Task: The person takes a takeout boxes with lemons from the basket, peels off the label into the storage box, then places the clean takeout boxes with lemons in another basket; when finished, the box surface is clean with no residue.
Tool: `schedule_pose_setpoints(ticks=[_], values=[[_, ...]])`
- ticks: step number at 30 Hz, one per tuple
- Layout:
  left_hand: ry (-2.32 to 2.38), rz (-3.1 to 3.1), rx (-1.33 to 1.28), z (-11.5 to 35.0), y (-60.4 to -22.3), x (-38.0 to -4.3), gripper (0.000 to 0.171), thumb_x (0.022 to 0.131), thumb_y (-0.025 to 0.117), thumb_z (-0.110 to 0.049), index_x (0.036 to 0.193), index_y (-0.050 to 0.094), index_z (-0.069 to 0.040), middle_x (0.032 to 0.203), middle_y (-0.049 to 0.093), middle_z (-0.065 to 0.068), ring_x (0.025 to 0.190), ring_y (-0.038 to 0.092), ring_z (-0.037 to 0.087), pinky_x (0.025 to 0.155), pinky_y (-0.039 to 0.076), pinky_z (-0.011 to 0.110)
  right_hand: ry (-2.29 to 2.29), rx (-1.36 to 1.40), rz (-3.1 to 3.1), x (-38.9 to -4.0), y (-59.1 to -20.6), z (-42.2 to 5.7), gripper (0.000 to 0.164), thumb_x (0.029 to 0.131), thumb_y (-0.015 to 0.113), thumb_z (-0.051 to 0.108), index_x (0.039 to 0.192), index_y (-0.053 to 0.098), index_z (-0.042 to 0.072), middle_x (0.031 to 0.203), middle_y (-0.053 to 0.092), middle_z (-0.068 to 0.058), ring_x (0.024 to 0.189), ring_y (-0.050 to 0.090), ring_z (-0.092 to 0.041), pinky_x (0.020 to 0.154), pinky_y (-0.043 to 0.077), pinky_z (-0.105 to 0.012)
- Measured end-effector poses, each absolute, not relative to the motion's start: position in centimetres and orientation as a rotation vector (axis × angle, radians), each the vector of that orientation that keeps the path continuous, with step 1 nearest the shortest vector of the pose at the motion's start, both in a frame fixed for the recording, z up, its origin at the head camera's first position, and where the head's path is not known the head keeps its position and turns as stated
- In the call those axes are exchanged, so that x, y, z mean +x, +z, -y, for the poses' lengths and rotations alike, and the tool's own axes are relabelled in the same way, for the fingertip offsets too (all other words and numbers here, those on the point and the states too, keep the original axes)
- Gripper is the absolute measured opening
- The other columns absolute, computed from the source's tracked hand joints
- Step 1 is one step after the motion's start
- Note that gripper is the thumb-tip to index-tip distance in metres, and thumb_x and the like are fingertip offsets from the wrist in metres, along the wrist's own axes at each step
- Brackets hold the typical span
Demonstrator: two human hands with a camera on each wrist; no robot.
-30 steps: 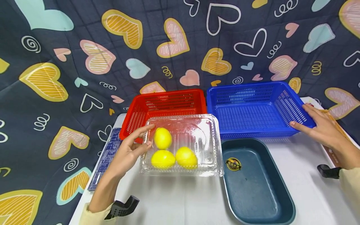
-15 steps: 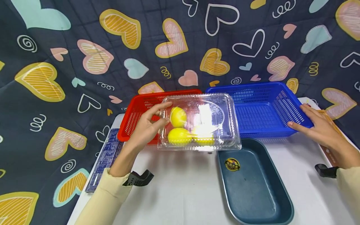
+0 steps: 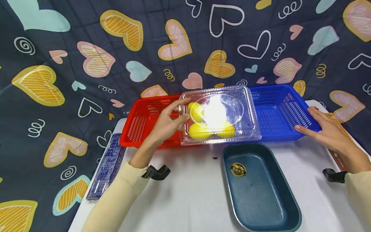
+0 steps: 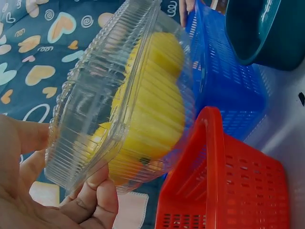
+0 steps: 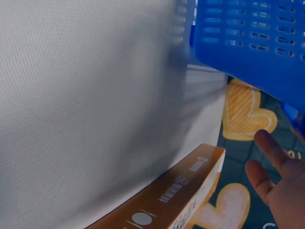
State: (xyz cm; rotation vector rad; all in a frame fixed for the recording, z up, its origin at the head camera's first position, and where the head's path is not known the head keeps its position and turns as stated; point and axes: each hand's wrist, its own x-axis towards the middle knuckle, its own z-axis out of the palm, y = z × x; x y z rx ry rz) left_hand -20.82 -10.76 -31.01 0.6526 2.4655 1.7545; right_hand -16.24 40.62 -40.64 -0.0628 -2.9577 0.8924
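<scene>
My left hand (image 3: 168, 124) holds a clear plastic clamshell box (image 3: 252, 125) by its left end. In the left wrist view, fingers show on both sides of that end of the box. Inside lie three yellow lemons (image 3: 200, 131), gathered toward the left; glare covers part of the lid. The box is raised in front of the red basket (image 3: 136, 129) and the blue basket (image 3: 278, 138), overlapping both in the head view. My right hand (image 3: 333, 132) rests at the blue basket's right front corner, thumb and fingers extended along the rim. The right wrist view shows two fingers apart from the basket.
A dark teal tray (image 3: 258, 193) with a round sticker stands in front of the blue basket. Blue printed packaging (image 3: 105, 170) lies along the table's left edge, and an orange-brown carton (image 5: 176, 191) at the right. Heart-patterned cloth (image 3: 174, 71) hangs behind.
My left hand has carried the box of lemons up, away from me and to the right, toward the baskets. My right hand has stayed at the blue basket's corner.
</scene>
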Motion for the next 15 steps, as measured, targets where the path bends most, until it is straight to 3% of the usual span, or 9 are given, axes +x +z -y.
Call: schedule_pose_setpoints(ticks=[8, 15], values=[[1.801, -2.459, 0.707, 7.6, -31.1, -22.7, 0.051, 0.097, 0.064, -0.01, 0.145, 0.057, -0.025, 0.131, 0.058, 0.006, 0.1, 0.052, 0.02, 0.067, 0.06, 0.027, 0.902, -0.068, 2.96, -16.1, -40.6, -40.8, 0.1, 0.098, 0.057, 0.052, 0.162, -0.001, 0.002, 0.168, -0.009, -0.026, 0.152, -0.012, -0.055, 0.117, -0.005, -0.076], [1.83, -2.459, 0.69, 5.2, -31.6, -24.6, 0.05, 0.095, 0.066, -0.007, 0.142, 0.061, -0.024, 0.099, 0.05, 0.007, 0.088, 0.047, 0.017, 0.058, 0.05, 0.02, 0.927, -0.051, 2.994, -16.1, -40.2, -40.9, 0.099, 0.098, 0.056, 0.054, 0.163, -0.002, 0.006, 0.169, -0.011, -0.024, 0.153, -0.013, -0.054, 0.117, -0.004, -0.077]])
